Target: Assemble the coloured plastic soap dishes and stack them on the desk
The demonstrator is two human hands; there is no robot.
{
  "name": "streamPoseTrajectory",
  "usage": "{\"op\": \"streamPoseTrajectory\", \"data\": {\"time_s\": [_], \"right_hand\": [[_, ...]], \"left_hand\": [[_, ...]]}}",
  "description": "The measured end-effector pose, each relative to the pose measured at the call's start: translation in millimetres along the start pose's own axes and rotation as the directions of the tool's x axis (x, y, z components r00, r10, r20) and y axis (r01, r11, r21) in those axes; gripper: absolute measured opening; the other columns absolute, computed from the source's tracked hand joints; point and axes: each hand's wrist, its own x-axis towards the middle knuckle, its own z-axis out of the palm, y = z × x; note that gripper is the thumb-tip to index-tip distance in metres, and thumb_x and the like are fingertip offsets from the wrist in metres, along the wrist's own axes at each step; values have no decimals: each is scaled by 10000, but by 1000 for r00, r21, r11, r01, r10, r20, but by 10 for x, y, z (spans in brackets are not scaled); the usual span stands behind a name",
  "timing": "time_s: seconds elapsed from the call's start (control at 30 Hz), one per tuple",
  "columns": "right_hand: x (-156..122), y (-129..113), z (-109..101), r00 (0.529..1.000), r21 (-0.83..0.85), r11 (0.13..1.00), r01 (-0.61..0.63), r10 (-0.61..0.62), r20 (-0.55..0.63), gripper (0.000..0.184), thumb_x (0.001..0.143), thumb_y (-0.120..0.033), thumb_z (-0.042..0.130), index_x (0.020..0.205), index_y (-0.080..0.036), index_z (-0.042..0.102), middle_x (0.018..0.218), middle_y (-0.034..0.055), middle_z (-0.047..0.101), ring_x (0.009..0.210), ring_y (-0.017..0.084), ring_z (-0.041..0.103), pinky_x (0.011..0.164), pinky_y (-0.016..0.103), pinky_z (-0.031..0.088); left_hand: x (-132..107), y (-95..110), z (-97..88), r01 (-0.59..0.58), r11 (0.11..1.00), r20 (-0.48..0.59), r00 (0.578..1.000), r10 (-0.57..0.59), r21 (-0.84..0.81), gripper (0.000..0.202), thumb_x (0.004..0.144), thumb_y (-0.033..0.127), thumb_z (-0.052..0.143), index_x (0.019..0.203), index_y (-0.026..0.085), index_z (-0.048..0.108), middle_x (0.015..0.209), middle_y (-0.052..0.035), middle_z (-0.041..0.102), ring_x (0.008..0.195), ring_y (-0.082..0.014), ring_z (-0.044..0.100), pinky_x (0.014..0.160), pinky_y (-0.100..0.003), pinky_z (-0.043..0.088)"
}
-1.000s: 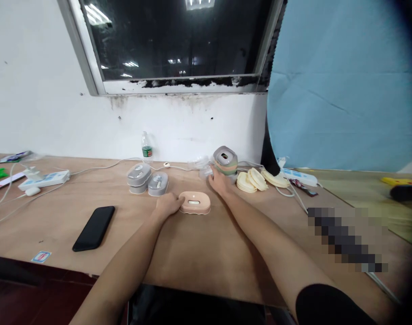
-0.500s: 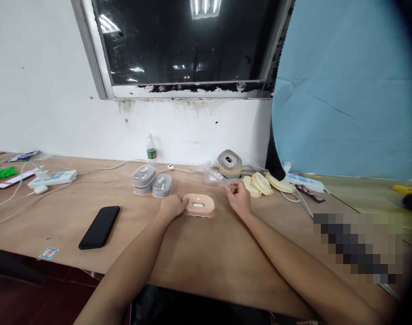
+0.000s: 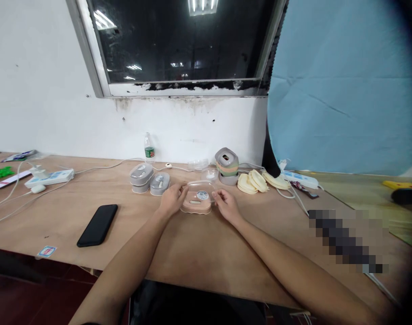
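Observation:
Between my hands a clear plastic lid (image 3: 202, 185) with a round sticker is tilted over a pink oval box (image 3: 196, 209), which sits on the table with a pale oblong piece in its middle. My left hand (image 3: 172, 199) pinches the lid's left edge. At the other side, the fingers of my right hand (image 3: 227, 206) are closed on its right edge. Whether the lid touches the box all round, I cannot tell. Left of it stand grey lidded boxes, two stacked (image 3: 141, 178) and one single (image 3: 160, 184).
Clear lids (image 3: 210, 174), a stack of coloured boxes (image 3: 226, 163) and cream-coloured pieces (image 3: 253, 182) lie behind and to the right. A black phone (image 3: 97, 225) rests at the left. Power strips (image 3: 50, 178), cables and a bottle (image 3: 149, 146) are toward the wall.
My right hand has moved left, bringing the clear lid from beside the stack to over the pink box. My left hand has shifted from the box to the lid's edge.

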Motion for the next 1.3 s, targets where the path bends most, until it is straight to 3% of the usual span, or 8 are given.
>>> {"op": "streamPoseTrajectory", "data": {"time_s": [0.17, 0.3, 0.47, 0.6, 0.83, 1.1, 1.2, 1.3], "right_hand": [[41, 45, 11, 995, -16, 996, -86, 87, 43, 473, 831, -614, 451, 610, -196, 471, 507, -16, 518, 488, 121, 473, 525, 239, 370], [89, 108, 10, 979, -119, 977, -174, 185, 87, 541, 823, -661, 403, 575, -190, 503, 450, -9, 512, 453, 132, 480, 495, 242, 344], [89, 101, -27, 975, -338, 939, -62, 129, 180, 586, 850, -650, 337, 531, -187, 501, 457, 1, 516, 493, 145, 497, 488, 244, 293], [92, 96, -48, 966, -411, 911, 39, 71, 250, 570, 874, -603, 323, 539, -182, 511, 516, 8, 548, 530, 145, 506, 492, 247, 265], [110, 128, -88, 960, -429, 900, 77, 50, 277, 534, 879, -573, 345, 575, -175, 529, 607, 10, 598, 572, 137, 504, 528, 239, 283], [110, 97, -103, 967, -454, 888, 72, 49, 249, 543, 882, -580, 335, 562, -181, 518, 570, 10, 579, 558, 144, 496, 521, 244, 276], [129, 122, -110, 972, -462, 884, 63, 50, 230, 546, 885, -575, 328, 562, -182, 527, 576, 20, 592, 564, 151, 505, 519, 246, 278], [153, 164, -126, 973, -463, 884, 71, 41, 227, 538, 889, -557, 326, 575, -184, 553, 595, 36, 610, 580, 163, 526, 523, 252, 284]], "left_hand": [[17, -40, 62, 36, 998, 35, 999, -38, 57, 420, 914, 480, 404, 1228, 239, 545, 1079, -55, 614, 956, -180, 591, 844, -278, 455], [14, -112, 89, 119, 986, 81, 988, -129, 118, 533, 906, 591, 309, 1251, 238, 511, 1186, -77, 583, 1062, -218, 572, 895, -322, 435], [1, -178, 127, 204, 962, 243, 939, -245, 182, 665, 883, 673, 169, 1152, 200, 550, 1132, -106, 643, 1074, -267, 581, 882, -358, 423], [1, -173, 135, 158, 971, 253, 946, -201, 177, 612, 915, 613, 158, 1158, 210, 550, 1150, -94, 640, 1083, -244, 579, 892, -329, 413], [-1, -207, 140, 68, 984, 273, 956, -111, 163, 525, 926, 563, 231, 1221, 242, 523, 1196, -67, 625, 1085, -232, 580, 903, -319, 415], [-4, -153, 95, 94, 980, 299, 943, -144, 174, 582, 900, 615, 240, 1165, 210, 562, 1136, -88, 644, 1056, -240, 589, 885, -322, 425], [-31, -111, 72, 40, 989, 301, 950, -82, 145, 682, 848, 663, 345, 1323, 182, 435, 1292, -125, 546, 1195, -275, 499, 979, -356, 372], [-58, -104, 69, -63, 997, 332, 942, 43, 48, 955, 704, 650, 598, 1446, 184, 219, 1427, -137, 401, 1286, -299, 406, 1024, -368, 344]]}}
